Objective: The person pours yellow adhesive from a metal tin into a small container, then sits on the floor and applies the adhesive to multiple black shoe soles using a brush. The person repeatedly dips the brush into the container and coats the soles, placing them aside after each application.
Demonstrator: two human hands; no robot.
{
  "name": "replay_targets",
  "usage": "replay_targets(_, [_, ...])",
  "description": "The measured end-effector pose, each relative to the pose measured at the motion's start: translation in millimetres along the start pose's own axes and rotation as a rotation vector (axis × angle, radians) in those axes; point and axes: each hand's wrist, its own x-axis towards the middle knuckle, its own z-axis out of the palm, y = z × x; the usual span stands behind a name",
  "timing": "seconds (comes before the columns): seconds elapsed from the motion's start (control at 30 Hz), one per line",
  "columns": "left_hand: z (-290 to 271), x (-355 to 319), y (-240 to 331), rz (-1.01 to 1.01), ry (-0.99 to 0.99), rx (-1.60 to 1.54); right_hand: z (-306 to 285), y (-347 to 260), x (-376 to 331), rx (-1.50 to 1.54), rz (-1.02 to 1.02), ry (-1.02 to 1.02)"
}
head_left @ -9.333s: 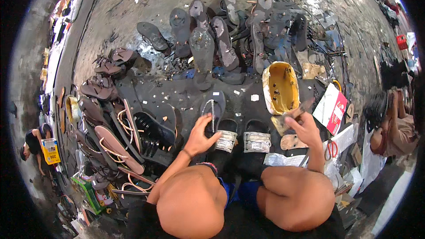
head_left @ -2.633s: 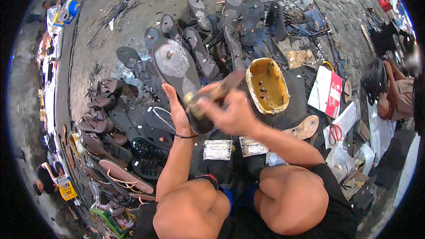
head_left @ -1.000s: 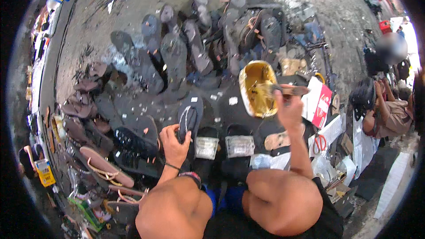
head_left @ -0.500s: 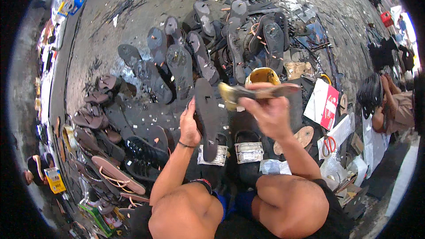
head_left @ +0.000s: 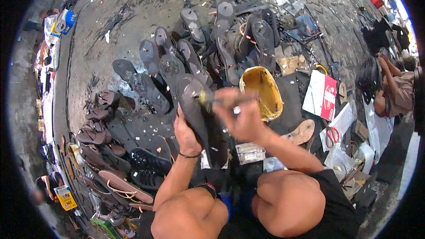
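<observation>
My left hand (head_left: 186, 135) grips a long dark sandal sole (head_left: 204, 126) along its left edge, toe end up, tilted over my lap. Its fingers are partly hidden behind the sole. Closed around a brush (head_left: 208, 99), my right hand (head_left: 243, 117) has the yellowish bristles against the sole's upper end. Motion smears this hand and the brush handle. A wet sheen shows on the sole near the bristles. Just right of the brush stands a yellow tub (head_left: 280, 106), its inside coated with a yellow-brown substance. A white-strapped sandal (head_left: 250, 153) lies below my right wrist.
Several dark soles (head_left: 226, 40) lie ahead. Sandals with straps (head_left: 126, 186) crowd the left. On the right are a tan sole (head_left: 303, 132), a red-and-white carton (head_left: 321, 95) and red-handled scissors (head_left: 332, 136). Another person (head_left: 398, 90) sits at the far right.
The brush has come down and left from above the tub onto the sole, carried by my right hand. The view has shifted, showing more of the tub's inside.
</observation>
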Motion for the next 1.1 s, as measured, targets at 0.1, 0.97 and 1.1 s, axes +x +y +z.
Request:
replay_targets(0.1, [-3,-3,-2,0.102,-0.014,0.068,10,-12,0,0.058,-0.068,0.077])
replay_targets(0.97, [25,14,51,0.098,0.017,-0.126,5,21,16,0.118,0.580,-0.144])
replay_targets(1.1, [-13,22,41,-0.216,-0.318,-0.204,27,-40,9,0.420,0.242,-0.309])
